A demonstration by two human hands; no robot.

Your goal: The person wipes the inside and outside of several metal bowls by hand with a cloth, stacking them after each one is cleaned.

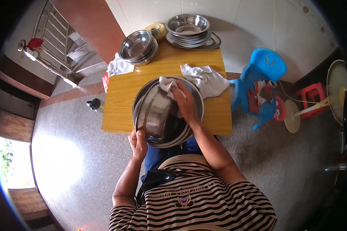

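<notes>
My left hand (138, 143) grips the rim of a steel basin (156, 112) that is tilted on its side, its outer wall facing up. With my right hand (185, 104) I press a bunched white cloth (168, 86) against the basin's upper part. Beneath it, larger round steel basins (201, 99) lie at the table's front edge. A second white cloth (209, 80) lies crumpled just to the right. Farther back on the wooden table (115, 104) are a stack of steel bowls (137, 46) and, to its right, another stack with a wide bowl (188, 25) on top.
Another white cloth (120, 65) lies at the table's left corner. A yellowish round lid (156, 30) is between the stacks. On the right, a blue plastic chair (266, 65) holds small items near a standing fan (335, 89). A dark object (94, 104) is on the floor, left.
</notes>
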